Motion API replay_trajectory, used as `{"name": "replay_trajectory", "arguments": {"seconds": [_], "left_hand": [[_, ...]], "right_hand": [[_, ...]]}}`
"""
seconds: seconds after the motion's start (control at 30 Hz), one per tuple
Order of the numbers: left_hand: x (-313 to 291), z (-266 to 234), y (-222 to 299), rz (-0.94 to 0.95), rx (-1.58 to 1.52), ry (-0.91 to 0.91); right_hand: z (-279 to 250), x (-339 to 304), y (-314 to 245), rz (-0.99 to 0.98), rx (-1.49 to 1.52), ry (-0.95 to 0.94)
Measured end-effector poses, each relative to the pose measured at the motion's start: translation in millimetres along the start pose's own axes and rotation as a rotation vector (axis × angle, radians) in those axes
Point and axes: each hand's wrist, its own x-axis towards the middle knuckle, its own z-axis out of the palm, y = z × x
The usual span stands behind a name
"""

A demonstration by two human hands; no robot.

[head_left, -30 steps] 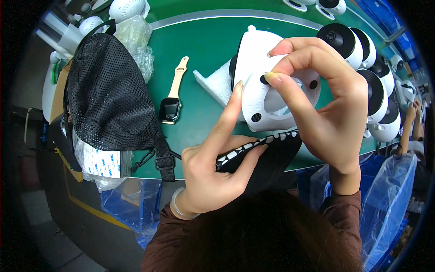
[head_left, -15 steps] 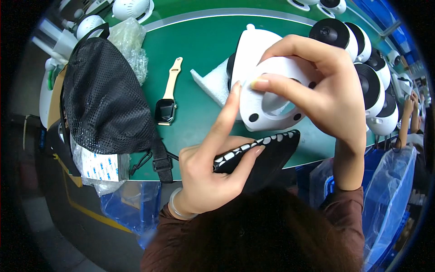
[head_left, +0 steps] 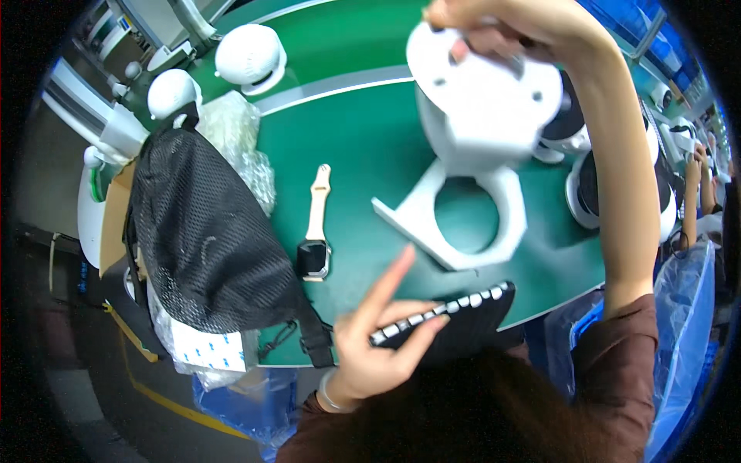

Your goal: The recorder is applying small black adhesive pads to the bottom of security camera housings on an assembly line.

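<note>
My left hand [head_left: 378, 351] pinches a thin black sheet [head_left: 471, 328] with a row of white pads along its upper edge; its index finger points away from the sheet. At the far side of the bench, my right hand [head_left: 494, 35] grips a white rounded device [head_left: 494, 100] by its base, which has several dark round feet. The device is raised and smeared by motion. Below it on the green bench lies a white foam holder [head_left: 505, 204] with a round hole, nothing sitting in it. Part of the right hand's fingers is hidden by blur.
To the left, a black mesh bag [head_left: 208, 231] leans over a carton beside clear bubble wrap [head_left: 231, 127]. A smartwatch [head_left: 314, 258] lies on the bench [head_left: 355, 154]. More white devices [head_left: 251, 55] stand behind; others with black faces [head_left: 590, 185] are at right, partly behind my forearm.
My right hand has lifted the white device off the foam holder, moving it away and upward. My left hand still pinches the black sheet. The whole view has shifted.
</note>
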Motion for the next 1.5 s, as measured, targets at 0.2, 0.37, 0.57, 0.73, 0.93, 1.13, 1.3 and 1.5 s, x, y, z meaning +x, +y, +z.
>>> {"name": "replay_trajectory", "arguments": {"seconds": [0.2, 0.37, 0.57, 0.73, 0.93, 1.13, 1.3, 1.5], "left_hand": [[-4, -9, -9, 0.161, 0.074, -0.1], [2, -7, -6, 0.229, 0.088, -0.16], [7, -11, -13, 0.283, 0.043, -0.242], [9, -11, -14, 0.335, 0.077, -0.312], [9, -10, -13, 0.269, 0.064, -0.277], [9, -9, -19, 0.324, -0.012, -0.313], [4, -7, -15, 0.269, 0.019, -0.254], [5, -5, -5, 0.253, 0.116, -0.23]], "right_hand": [[13, 112, 2, -0.302, -0.16, 0.169], [43, 189, 94, -0.372, -0.798, 0.592], [12, 196, 149, -0.155, -0.742, 0.298], [3, 190, 188, -0.175, -0.583, 0.304], [32, 186, 126, -0.231, -1.288, 0.238], [106, 233, 112, -0.682, -0.781, 0.165], [102, 232, 79, -0.551, -0.835, 0.404], [51, 117, 7, -0.445, -0.493, 0.558]]}}
